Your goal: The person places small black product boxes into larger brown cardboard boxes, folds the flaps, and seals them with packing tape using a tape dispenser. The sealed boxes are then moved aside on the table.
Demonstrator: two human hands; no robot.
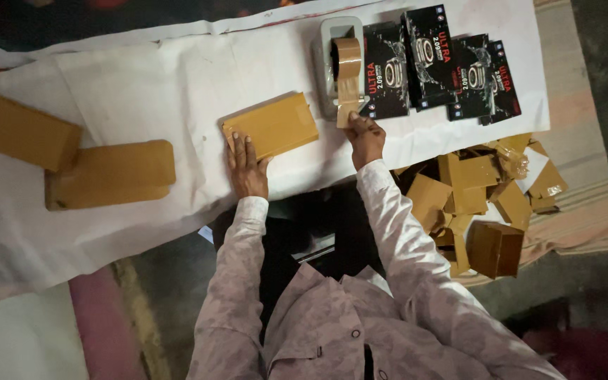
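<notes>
Head view: L hand point(246, 169) lies flat, fingers spread, pressing on near-left corner of a flat brown cardboard packet point(273, 125); palm down on top, not wrapped around it. Packet sits on white cloth point(142, 91) covering the work surface, tilted slightly, long side running away to the right.

R hand point(366, 137) just right of packet, apart from it. Fingertips pinched on the free end of brown packing tape point(348, 88), which hangs from a grey tape dispenser point(333, 49) standing directly beyond the hand. Tape strip runs from roll down to the pinch; grip narrow, thumb + fingers closed on tape end.

Right of dispenser: row of black printed boxes point(445, 67), overlapping, on same cloth. Near right, below cloth edge: heap of small brown cardboard boxes point(483, 204), some open, tumbled. Far left on cloth: two more flat brown packets point(110, 172), one partly over the other, well apart from both hands. Both sleeves pale patterned fabric.
</notes>
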